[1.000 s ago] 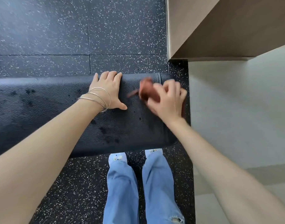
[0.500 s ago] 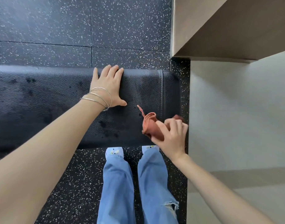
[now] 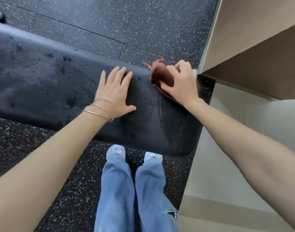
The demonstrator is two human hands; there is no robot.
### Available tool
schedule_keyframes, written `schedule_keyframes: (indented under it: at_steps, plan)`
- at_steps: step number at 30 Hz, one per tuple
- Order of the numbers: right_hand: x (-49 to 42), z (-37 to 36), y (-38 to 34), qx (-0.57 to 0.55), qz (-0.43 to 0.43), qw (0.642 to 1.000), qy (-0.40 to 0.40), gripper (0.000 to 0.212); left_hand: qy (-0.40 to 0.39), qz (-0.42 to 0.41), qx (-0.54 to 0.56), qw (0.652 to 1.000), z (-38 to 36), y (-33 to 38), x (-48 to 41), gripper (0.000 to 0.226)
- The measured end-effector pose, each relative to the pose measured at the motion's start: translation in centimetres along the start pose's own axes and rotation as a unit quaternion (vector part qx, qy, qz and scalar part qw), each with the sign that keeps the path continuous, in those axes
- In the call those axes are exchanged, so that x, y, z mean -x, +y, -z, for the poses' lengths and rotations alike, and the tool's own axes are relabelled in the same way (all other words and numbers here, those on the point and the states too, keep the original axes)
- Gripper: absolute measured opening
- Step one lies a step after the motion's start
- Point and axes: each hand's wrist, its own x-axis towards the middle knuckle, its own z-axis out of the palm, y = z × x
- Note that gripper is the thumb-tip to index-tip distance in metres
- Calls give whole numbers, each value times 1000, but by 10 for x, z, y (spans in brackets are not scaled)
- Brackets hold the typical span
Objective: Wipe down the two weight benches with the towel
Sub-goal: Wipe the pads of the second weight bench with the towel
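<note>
Pressing a bunched reddish towel (image 3: 163,75) against the far corner of a black padded bench (image 3: 43,77), a person grips the cloth in the right hand (image 3: 181,84) while the left hand (image 3: 115,94) lies flat, fingers spread, beside it.

My left hand (image 3: 115,93) lies flat, palm down, fingers spread and pointing away from me, thumb out to the right. Thin bangles (image 3: 101,108) ring that wrist, and the forearm runs back to the lower left, bare. My right hand (image 3: 180,84) is curled, knuckles up, its grip closed on the towel (image 3: 162,75), the fingers bent over it. That wrist is slightly cocked, and the bare forearm stretches back to the lower right.
</note>
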Motion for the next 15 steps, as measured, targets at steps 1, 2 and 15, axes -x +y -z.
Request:
schedule_keyframes:
  at_steps: [1, 2, 15]
  plan:
    - [20, 4, 6, 3, 33, 999, 11, 39, 3, 6, 9, 1000, -1, 1, 3, 107]
    - [41, 6, 12, 9, 58, 998, 11, 38, 6, 14, 19, 1000, -1, 0, 4, 106]
    - [-56, -24, -114, 18, 150, 988, -25, 41, 70, 96, 66, 991, -3, -80, -19, 68]
